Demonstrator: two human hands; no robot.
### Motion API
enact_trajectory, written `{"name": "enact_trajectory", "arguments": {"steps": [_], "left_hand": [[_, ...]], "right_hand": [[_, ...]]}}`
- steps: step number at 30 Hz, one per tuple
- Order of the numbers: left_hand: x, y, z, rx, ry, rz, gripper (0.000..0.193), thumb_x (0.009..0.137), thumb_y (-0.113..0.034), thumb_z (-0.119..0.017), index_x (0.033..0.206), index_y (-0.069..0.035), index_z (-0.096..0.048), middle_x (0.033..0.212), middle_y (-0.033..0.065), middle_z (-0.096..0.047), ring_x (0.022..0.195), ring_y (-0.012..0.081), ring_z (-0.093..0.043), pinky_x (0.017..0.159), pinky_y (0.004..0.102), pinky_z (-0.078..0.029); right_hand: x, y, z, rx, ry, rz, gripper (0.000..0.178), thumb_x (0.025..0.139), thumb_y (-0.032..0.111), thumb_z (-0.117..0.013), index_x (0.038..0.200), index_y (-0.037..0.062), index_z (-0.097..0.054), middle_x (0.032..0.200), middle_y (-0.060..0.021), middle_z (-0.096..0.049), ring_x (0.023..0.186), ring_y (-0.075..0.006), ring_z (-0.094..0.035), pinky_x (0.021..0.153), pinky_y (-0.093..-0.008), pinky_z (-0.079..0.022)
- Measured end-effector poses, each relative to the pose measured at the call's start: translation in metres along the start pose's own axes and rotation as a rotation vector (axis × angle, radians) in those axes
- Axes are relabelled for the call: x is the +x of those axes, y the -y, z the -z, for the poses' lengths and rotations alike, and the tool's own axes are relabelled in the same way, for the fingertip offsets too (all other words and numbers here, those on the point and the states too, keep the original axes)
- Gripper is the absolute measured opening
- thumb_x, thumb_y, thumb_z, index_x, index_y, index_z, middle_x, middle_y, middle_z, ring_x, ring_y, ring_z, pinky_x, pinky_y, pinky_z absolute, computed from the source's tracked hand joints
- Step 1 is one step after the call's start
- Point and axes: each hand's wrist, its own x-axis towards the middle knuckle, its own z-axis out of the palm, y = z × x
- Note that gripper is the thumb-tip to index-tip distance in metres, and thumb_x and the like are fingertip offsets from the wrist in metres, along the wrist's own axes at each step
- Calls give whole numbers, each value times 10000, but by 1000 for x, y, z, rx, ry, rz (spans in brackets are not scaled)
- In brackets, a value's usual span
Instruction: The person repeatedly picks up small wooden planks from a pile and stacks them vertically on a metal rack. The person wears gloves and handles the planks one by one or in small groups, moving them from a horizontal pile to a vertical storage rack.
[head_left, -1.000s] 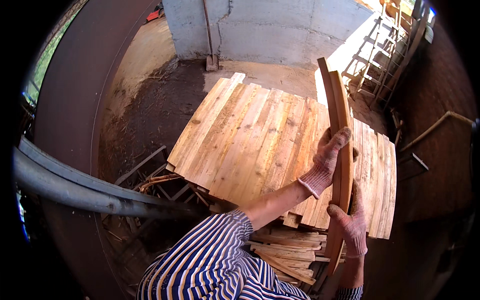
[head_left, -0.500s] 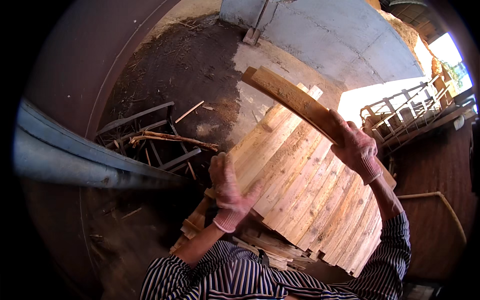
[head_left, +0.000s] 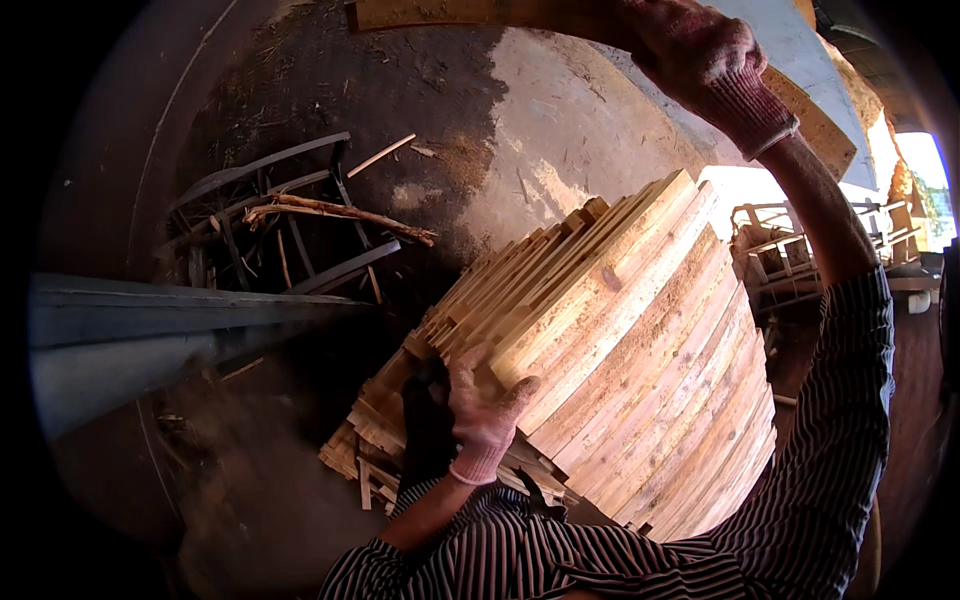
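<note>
Stacked planks (head_left: pixel 640 340), held board (head_left: pixel 470 13): rough, matt wood. Gloves (head_left: pixel 485 422): matt knitted cloth. Beam (head_left: pixel 150 318): smooth, metal-looking.

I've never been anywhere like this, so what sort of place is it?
Perhaps a sawmill or timber shed: there's a large stack of boards, wood held in the gloved right hand, and loose sticks nearby.

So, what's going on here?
A person grips at least one long brown wooden board with the pink-gloved right hand, at the top of the view. The pink-gloved left hand, open and empty, is at the near-left corner of a broad stack of pale wooden planks; contact is unclear.
</note>
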Motion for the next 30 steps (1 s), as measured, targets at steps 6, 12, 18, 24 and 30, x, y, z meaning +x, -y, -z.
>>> {"name": "enact_trajectory", "arguments": {"steps": [6, 12, 18, 24, 30], "left_hand": [[1, 3, -7, -83, -76, -17, 622, 799, 41, -796, 1353, -2, -516, 1410, 140, -486, 1301, 244, -497, 1137, 394, -408], [-2, 2, -3, -34, -51, 12, 593, 801, 50, -775, 1341, -5, -537, 1434, 145, -479, 1352, 248, -471, 1164, 405, -376], [-5, -5, -1, 19, -91, 84, 602, 800, 29, -790, 1344, 3, -532, 1488, 158, -452, 1302, 249, -525, 1076, 381, -477], [-2, 1, 7, 200, 7, 10, 568, 835, -35, -835, 1323, 2, -546, 1378, 140, -526, 1303, 254, -503, 1117, 395, -419], [104, -43, 35, 537, 453, 157, 598, 999, -485, -622, 1360, -12, -571, 1421, 170, -521, 1317, 278, -495, 1126, 414, -377]], "right_hand": [[-86, 78, -25, 548, 355, 489, 574, 926, 146, -714, 1447, 265, -506, 974, -16, -672, 778, -146, -710, 479, -295, -562], [-50, 81, -27, 228, 274, 665, 457, 889, 164, -714, 1272, 278, -493, 868, 9, -591, 719, -136, -674, 477, -332, -569], [-25, 79, -59, 202, 268, 197, 848, 895, 298, -724, 1615, 213, -284, 891, -10, -542, 640, -112, -540, 471, -284, -421], [-147, 125, -36, -793, -186, 776, 308, 963, 116, -615, 1222, 73, -455, 760, -19, -541, 596, -162, -636, 413, -336, -572], [-169, 43, 45, 1191, 1008, -271, 560, 849, 119, -680, 1373, 89, -482, 943, -127, -661, 861, -296, -726, 570, -434, -576]]}}
